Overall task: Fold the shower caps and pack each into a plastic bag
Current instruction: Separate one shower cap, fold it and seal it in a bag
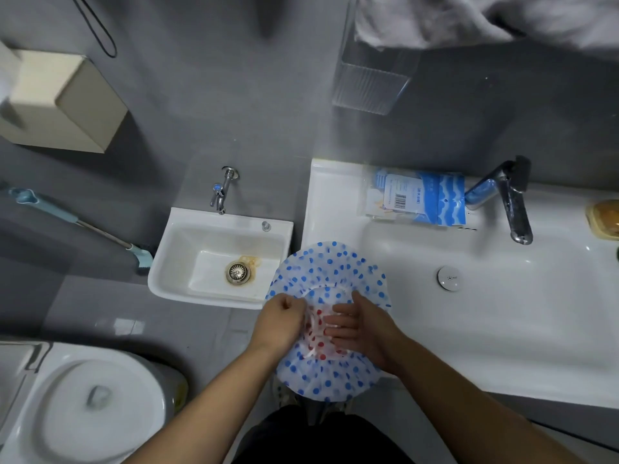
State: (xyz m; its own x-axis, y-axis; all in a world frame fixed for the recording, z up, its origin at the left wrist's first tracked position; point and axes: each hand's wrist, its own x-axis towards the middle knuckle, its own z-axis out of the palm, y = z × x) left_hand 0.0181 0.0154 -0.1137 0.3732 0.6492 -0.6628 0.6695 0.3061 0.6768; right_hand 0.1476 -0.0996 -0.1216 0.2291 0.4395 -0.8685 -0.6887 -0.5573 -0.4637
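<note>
The only print in view sits on the bag (415, 197), a clear packet with blue-and-white wave artwork lying on the back ledge of the basin (502, 329). It carries a white label with a barcode and a small boxed line of characters, too small to read. The tap (512, 202) stands just beside the bag, further along that ledge, and a soap dish (604, 217) sits at the ledge's far right end. The cap (330, 272), clear film with blue dots, lies spread over the basin's left front corner. Its left side reaches past the basin's left edge and its near side hangs off the front edge. A red-dotted patch (316, 333) shows through the cap's middle; whether this is a second cap cannot be told. The left hand (281, 321) has its fingers curled and pinches the gathered film at the cap's opening. The right hand (360, 326) is released, its fingers straight and pressing flat on the cap's middle. They lie just right of the left hand's knuckles. Inside the basin, bare white bowl stretches from the cap to the plug (449, 278) and on to the right. Beyond the basin's left edge a small sink (174, 262) hangs lower on the wall, and a toilet (83, 396) stands further off at the near left.
</note>
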